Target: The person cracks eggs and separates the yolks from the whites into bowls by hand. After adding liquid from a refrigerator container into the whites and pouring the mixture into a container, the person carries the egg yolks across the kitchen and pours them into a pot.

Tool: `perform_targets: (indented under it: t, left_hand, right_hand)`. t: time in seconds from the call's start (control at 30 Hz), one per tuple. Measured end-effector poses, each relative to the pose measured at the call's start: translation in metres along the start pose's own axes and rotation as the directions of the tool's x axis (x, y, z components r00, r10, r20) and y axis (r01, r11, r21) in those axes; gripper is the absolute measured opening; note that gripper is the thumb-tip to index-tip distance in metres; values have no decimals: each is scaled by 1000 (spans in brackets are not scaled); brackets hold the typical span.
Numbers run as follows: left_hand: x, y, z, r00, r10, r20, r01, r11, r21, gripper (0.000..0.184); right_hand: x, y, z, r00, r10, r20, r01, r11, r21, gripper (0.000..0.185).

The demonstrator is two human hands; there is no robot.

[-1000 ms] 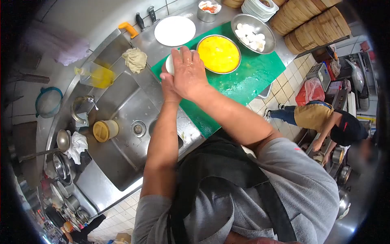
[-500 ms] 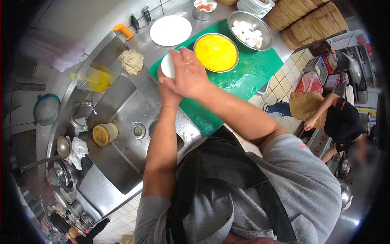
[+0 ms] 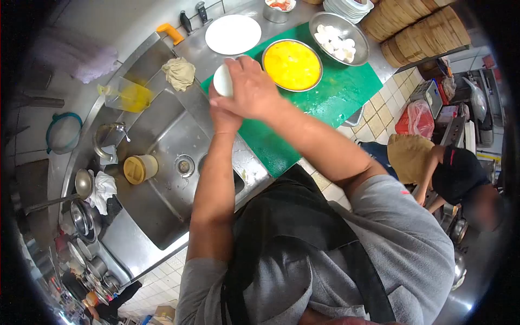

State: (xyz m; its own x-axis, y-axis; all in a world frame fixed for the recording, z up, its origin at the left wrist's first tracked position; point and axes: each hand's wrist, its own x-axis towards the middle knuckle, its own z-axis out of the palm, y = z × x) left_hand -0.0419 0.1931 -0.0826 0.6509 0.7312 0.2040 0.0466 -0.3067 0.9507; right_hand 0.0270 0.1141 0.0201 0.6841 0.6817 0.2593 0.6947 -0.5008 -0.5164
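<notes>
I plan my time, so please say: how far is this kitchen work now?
Looks done: yellow liquid is in a metal bowl. In hand: a white round thing, held between left hand and right hand. Perhaps left: using the white plate, which looks bare.

Bright overall; glare on steel lower right; edges curved, dark; hands slightly blurred.

Steel sink: tan lidded tub lying inside, near the drain. Curved faucet at sink's far-side rim. Crumpled beige cloth beside sink; orange handle and two dark handles by the wall. Blue-rimmed strainer, ladle and white cloth past the faucet. Bamboo steamers next to stacked white dishes. Red container with clear plastic. Person in black shirt, tan apron; another partly visible, bottom left.
</notes>
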Motion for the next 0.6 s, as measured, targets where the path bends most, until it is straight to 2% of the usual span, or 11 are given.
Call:
perform_targets:
  t: [0.07,0.17,0.2,0.23,0.27,0.3,0.37,0.4,0.43,0.57,0.6]
  left_hand:
    - [2,-10,-13,971,95,218,-118,988,95,68]
    - [2,23,-22,955,77,285,-116,986,122,59]
    - [3,22,-18,955,77,286,-117,986,123,59]
    - [4,17,-11,971,90,223,-124,982,144,57]
    - [2,13,-4,982,103,159,-129,978,164,55]
    - [-1,9,1,983,102,156,-127,978,164,55]
    - [-12,0,7,998,35,-46,-25,978,205,53]
    - [-14,1,8,990,12,-143,20,976,215,52]
    - [-12,2,7,989,20,-143,11,977,211,52]
    - [-25,-2,-28,983,168,-70,-140,944,300,91]
    - [-34,-3,-45,996,61,-68,-46,978,206,100]
  right_hand:
    - [18,28,-10,873,-448,193,413,889,196,76]
    - [29,36,-12,782,-553,288,485,830,276,72]
    - [22,30,-5,782,-553,287,485,830,277,72]
    - [8,18,8,920,-373,118,357,924,139,72]
    - [0,7,18,980,-182,-79,185,982,31,73]
    - [-1,-2,23,980,-184,-77,187,982,30,73]
    - [-5,-17,32,984,21,-178,-26,999,-25,73]
    - [-4,-18,29,988,-12,-156,11,1000,-6,75]
    - [-5,-16,23,986,-15,-165,14,1000,-9,75]
    - [-22,36,-17,956,-152,-251,193,970,149,69]
    - [-28,61,-25,934,-118,-337,160,982,99,64]
